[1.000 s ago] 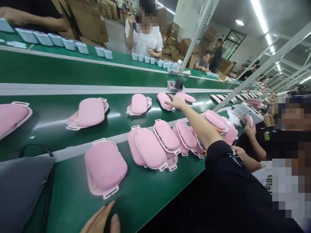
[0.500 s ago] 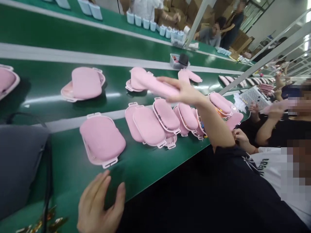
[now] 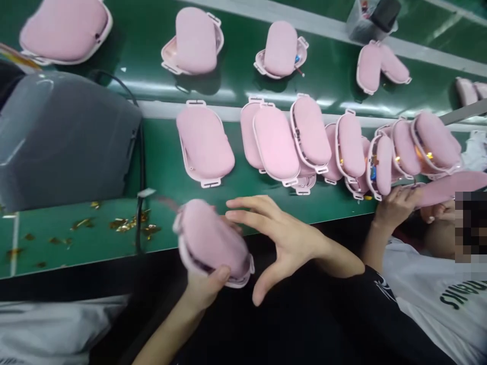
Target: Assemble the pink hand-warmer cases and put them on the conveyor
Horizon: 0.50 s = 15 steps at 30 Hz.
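Observation:
My left hand (image 3: 207, 286) grips a pink oval case (image 3: 213, 235) from below, with its thumb over the near edge; motion blurs the case a little. Just to the right, my right hand (image 3: 281, 238) is open, thumb and fingers spread toward the case and apart from it. Beyond the hands a single pink case (image 3: 205, 142) lies on the green bench (image 3: 163, 152). To its right is a row of overlapping pink cases (image 3: 276, 144), some with lids ajar and small parts showing at the gap.
A grey machine (image 3: 72, 137) with a black cable (image 3: 141, 172) stands at the left, gold foil scraps (image 3: 125, 223) near it. More pink cases (image 3: 198, 40) lie on the green belt behind, beside a plastic bin (image 3: 367, 23). A co-worker's hand (image 3: 397, 205) is at the right.
The view has swung down and left. The pink case that my right hand held over the belt is now near me in my left hand. My right hand has come back, let go and spread open.

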Available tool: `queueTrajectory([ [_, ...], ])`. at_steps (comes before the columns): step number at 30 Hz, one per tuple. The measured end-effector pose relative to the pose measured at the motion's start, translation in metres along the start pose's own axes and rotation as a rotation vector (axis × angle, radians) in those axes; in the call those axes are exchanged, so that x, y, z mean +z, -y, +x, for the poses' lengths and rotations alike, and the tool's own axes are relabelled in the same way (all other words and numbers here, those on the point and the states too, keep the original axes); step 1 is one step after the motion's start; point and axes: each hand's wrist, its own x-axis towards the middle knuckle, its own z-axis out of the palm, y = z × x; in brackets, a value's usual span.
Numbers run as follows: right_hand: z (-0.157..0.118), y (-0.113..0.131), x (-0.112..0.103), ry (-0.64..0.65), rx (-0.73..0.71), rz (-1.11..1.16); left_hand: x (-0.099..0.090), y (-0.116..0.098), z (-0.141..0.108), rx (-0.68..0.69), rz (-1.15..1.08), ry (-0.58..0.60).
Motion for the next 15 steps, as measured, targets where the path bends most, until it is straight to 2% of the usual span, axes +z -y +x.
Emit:
queueTrajectory([
  [4, -0.005, -0.007, 0.023, -0.006, 0.086, 0.073, 0.01, 0.006, -0.006, -0.241, -0.129, 0.087],
  [7, -0.006, -0.013, 0.022, -0.062, 0.103, 0.1, -0.001, 0.005, -0.008, -0.336, -0.168, 0.081],
  [9, -0.003, -0.015, 0.017, -0.118, 0.135, 0.039, -0.013, 0.001, -0.012, -0.391, -0.169, 0.076],
  [12, 0.01, -0.014, 0.013, -0.116, 0.308, -0.125, -0.026, -0.005, -0.017, -0.428, -0.104, 0.078],
  [15, 0.029, -0.013, 0.013, -0.046, 0.497, -0.32, -0.03, -0.01, -0.019, -0.449, 0.035, 0.119],
])
